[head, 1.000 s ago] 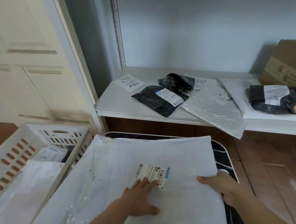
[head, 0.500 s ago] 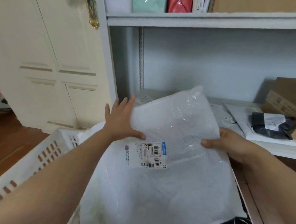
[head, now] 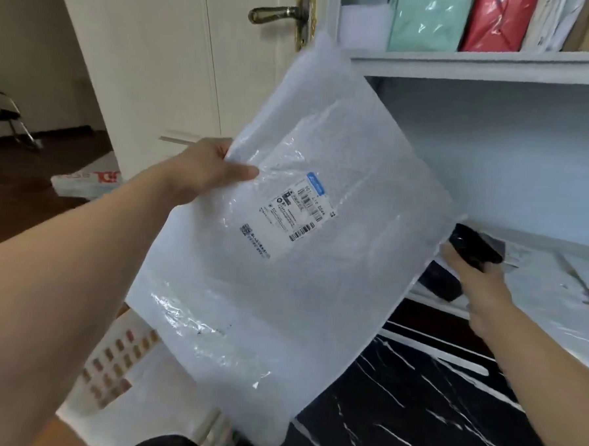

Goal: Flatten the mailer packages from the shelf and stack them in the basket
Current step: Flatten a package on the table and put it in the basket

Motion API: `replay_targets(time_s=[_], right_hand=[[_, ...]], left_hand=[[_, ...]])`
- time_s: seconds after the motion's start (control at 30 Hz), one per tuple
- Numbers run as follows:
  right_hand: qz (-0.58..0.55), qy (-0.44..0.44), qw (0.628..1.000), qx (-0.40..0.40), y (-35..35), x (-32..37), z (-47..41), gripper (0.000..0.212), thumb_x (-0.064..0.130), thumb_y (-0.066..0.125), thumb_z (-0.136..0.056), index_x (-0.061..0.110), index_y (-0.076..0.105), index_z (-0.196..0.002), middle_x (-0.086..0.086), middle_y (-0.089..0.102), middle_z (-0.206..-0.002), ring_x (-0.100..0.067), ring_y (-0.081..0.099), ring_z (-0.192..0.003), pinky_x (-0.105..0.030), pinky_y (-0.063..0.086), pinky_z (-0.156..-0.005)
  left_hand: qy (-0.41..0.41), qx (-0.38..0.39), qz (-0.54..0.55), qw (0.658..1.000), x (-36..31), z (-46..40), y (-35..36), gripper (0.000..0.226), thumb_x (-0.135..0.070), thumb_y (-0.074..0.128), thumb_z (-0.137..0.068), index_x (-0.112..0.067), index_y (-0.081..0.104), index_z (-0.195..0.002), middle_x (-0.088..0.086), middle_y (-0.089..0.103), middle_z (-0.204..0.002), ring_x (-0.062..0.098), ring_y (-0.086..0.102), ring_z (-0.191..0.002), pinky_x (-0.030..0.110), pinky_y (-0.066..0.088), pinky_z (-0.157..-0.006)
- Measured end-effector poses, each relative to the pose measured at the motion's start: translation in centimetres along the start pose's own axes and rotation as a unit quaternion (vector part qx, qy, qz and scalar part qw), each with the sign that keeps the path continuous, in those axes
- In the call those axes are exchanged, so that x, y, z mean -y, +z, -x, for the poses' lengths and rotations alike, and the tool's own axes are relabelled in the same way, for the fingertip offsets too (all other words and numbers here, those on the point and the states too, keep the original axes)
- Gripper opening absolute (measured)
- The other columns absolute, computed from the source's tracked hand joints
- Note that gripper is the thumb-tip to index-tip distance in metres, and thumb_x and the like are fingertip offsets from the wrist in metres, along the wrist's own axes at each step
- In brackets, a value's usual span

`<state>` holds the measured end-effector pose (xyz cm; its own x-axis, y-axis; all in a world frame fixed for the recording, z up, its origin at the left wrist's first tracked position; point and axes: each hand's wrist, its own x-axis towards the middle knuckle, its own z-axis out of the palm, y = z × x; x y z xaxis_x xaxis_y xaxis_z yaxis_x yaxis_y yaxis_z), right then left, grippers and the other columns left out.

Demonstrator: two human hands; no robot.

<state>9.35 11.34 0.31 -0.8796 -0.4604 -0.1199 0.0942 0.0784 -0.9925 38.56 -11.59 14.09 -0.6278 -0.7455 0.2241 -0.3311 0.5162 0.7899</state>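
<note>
My left hand [head: 207,175] pinches the left edge of a large white bubble mailer [head: 283,273] with a printed label. The mailer hangs tilted in the air over the white slotted basket [head: 118,360] at the lower left. My right hand [head: 471,276] is off the mailer. It reaches onto the lower shelf [head: 435,303], and its fingers curl round a small black mailer [head: 473,244]. A second black mailer [head: 442,281] lies just below that hand. The white mailer hides most of the basket's inside.
White mailers [head: 555,298] lie on the shelf to the right. A black marbled tabletop [head: 412,416] sits below the shelf. The upper shelf [head: 482,64] holds mint, red and white packages. A cream door [head: 175,63] with a brass handle stands at the left.
The white mailer has gone up off the tabletop and swung left, held by my left hand alone. My right hand let go of it and reached to the black mailer on the shelf.
</note>
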Motion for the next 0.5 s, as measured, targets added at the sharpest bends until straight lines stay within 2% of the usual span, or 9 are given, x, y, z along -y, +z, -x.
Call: replay_targets(time_s=[0.07,0.13,0.17,0.2,0.23,0.3,0.33,0.4,0.5], right_hand=[[-0.052,0.075,0.984,0.156,3.1,-1.9,0.4,0.078,0.05,0.07,-0.069,0.02,0.047,-0.137,0.001,0.05,-0.136,-0.022,0.048,-0.125,-0.044,0.034,-0.108],[-0.078,0.086,0.963,0.245,6.9,-3.1,0.9,0.047,0.035,0.071,-0.075,0.022,0.061,-0.119,-0.001,0.062,-0.126,-0.018,0.056,-0.116,-0.044,0.04,-0.104],[-0.088,0.083,0.957,0.264,8.9,-3.3,1.2,0.039,0.03,0.072,-0.078,0.021,0.064,-0.115,-0.002,0.066,-0.123,-0.017,0.059,-0.113,-0.041,0.045,-0.098],[-0.099,0.084,0.955,0.266,10.8,-3.7,1.2,0.038,0.029,0.073,-0.079,0.02,0.063,-0.115,-0.002,0.067,-0.121,-0.017,0.062,-0.111,-0.038,0.049,-0.092],[-0.103,0.084,0.954,0.267,12.4,-3.9,1.2,0.05,0.032,0.078,-0.074,0.018,0.061,-0.119,-0.004,0.067,-0.121,-0.019,0.063,-0.108,-0.035,0.05,-0.087],[-0.091,0.094,0.956,0.264,14.8,-4.6,1.1,0.082,0.04,0.087,-0.057,0.012,0.056,-0.128,-0.006,0.069,-0.117,-0.023,0.065,-0.107,-0.038,0.05,-0.091],[-0.081,0.104,0.951,0.28,16.3,-5.0,1.0,0.081,0.038,0.086,-0.057,0.01,0.057,-0.127,-0.006,0.071,-0.114,-0.025,0.066,-0.105,-0.041,0.05,-0.093],[-0.062,0.126,0.942,0.306,18.6,-6.6,1.1,0.061,0.028,0.08,-0.065,0.007,0.062,-0.12,-0.008,0.073,-0.106,-0.026,0.069,-0.099,-0.04,0.054,-0.087],[-0.066,0.152,0.941,0.295,23.2,-9.6,1.7,0.038,0.016,0.077,-0.074,0.009,0.066,-0.109,-0.009,0.074,-0.099,-0.025,0.07,-0.09,-0.031,0.057,-0.068]], left_hand=[[-0.013,-0.04,0.016,0.999,1.6,-0.7,-2.7,0.025,-0.018,0.069,-0.087,-0.004,0.065,-0.107,0.009,0.064,-0.091,0.02,0.058,-0.078,0.026,0.049,-0.069],[-0.036,-0.073,0.037,0.996,3.5,-1.1,-4.6,0.039,-0.022,0.073,-0.083,0.0,0.061,-0.112,0.014,0.06,-0.095,0.022,0.055,-0.083,0.035,0.046,-0.077],[-0.045,-0.081,0.043,0.995,4.5,-1.3,-5.1,0.043,-0.024,0.075,-0.08,0.001,0.061,-0.112,0.015,0.06,-0.096,0.023,0.056,-0.083,0.037,0.047,-0.079],[-0.053,-0.085,0.043,0.994,5.6,-1.4,-5.6,0.043,-0.025,0.075,-0.078,0.001,0.062,-0.111,0.015,0.06,-0.095,0.024,0.057,-0.083,0.038,0.048,-0.078],[-0.059,-0.089,0.043,0.993,6.8,-1.6,-6.0,0.042,-0.025,0.076,-0.077,0.0,0.062,-0.108,0.015,0.06,-0.093,0.024,0.057,-0.081,0.037,0.048,-0.076],[-0.078,-0.094,0.055,0.991,9.5,-1.9,-6.6,0.038,-0.023,0.077,-0.074,-0.005,0.062,-0.104,0.015,0.061,-0.091,0.027,0.058,-0.08,0.037,0.05,-0.074],[-0.093,-0.095,0.06,0.989,11.3,-2.4,-7.1,0.038,-0.022,0.078,-0.072,-0.006,0.062,-0.103,0.016,0.063,-0.093,0.03,0.06,-0.082,0.04,0.052,-0.076],[-0.129,-0.093,0.043,0.986,15.1,-3.5,-7.6,0.039,-0.023,0.078,-0.074,-0.006,0.064,-0.106,0.018,0.067,-0.1,0.036,0.065,-0.085,0.047,0.055,-0.081],[-0.178,-0.131,-0.075,0.972,21.3,-5.9,-7.8,0.034,-0.018,0.072,-0.084,-0.006,0.063,-0.114,0.014,0.066,-0.102,0.031,0.062,-0.087,0.039,0.052,-0.077]])
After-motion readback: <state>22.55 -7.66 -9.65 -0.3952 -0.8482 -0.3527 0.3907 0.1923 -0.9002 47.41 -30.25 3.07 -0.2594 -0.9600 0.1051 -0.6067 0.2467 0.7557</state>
